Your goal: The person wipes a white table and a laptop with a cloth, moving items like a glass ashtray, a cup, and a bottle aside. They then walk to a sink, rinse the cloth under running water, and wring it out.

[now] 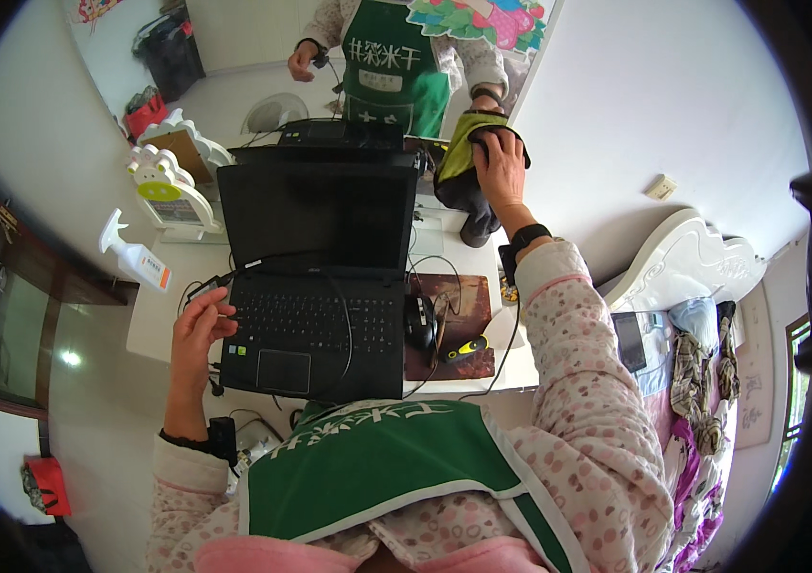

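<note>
My right hand (pixel 503 163) is closed around a yellow-green and black cloth (pixel 460 154) at the mirror's lower right edge, with a dark part of the cloth hanging beneath. My left hand (pixel 202 326), its fingers slightly bent and apart, hovers by the left edge of the open black laptop (pixel 316 315) and holds nothing. The laptop's screen is dark. A white spray bottle (pixel 139 259) stands at the left of the white table (pixel 152 329). Right of the laptop, a black computer mouse (pixel 419 322) and a yellow-black tool (pixel 468 348) lie on a brown mat (pixel 467 294).
Behind the laptop rises a wall mirror (pixel 234 93). A white cartoon-animal frame (pixel 180 190) stands at the back left. Cables cross the laptop and table. A bed headboard (pixel 692 251) and clothes (pixel 696 379) are at the right; a red bag (pixel 50 485) is at the lower left.
</note>
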A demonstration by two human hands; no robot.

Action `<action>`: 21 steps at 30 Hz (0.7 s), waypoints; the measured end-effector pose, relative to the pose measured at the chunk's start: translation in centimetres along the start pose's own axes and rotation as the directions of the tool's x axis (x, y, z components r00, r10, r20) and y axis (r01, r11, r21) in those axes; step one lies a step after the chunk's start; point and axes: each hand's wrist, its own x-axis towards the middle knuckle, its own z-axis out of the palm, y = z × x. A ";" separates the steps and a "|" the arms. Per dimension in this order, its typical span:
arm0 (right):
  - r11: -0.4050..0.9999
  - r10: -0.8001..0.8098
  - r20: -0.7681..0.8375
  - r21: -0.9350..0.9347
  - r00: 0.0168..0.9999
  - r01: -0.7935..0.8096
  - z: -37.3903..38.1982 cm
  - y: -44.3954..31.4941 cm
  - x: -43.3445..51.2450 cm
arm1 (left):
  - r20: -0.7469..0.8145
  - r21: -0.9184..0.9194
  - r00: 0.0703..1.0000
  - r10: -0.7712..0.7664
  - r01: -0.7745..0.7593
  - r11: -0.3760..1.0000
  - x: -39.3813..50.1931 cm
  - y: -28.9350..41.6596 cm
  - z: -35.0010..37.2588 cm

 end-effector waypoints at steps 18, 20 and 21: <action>0.950 0.253 -0.037 0.198 0.967 -0.241 1.0 -3.6 3.3 | 0.025 -0.018 1.000 0.001 0.000 1.000 0.9 0.2 0.8; 0.949 0.278 -0.049 0.168 0.959 -0.266 0.7 -4.2 3.8 | 0.029 -0.022 1.000 0.004 -0.003 1.000 1.1 0.2 1.0; 0.941 0.309 -0.004 0.143 0.951 -0.306 0.6 -4.4 4.1 | 0.035 -0.029 0.999 0.003 -0.002 1.000 1.1 0.3 1.1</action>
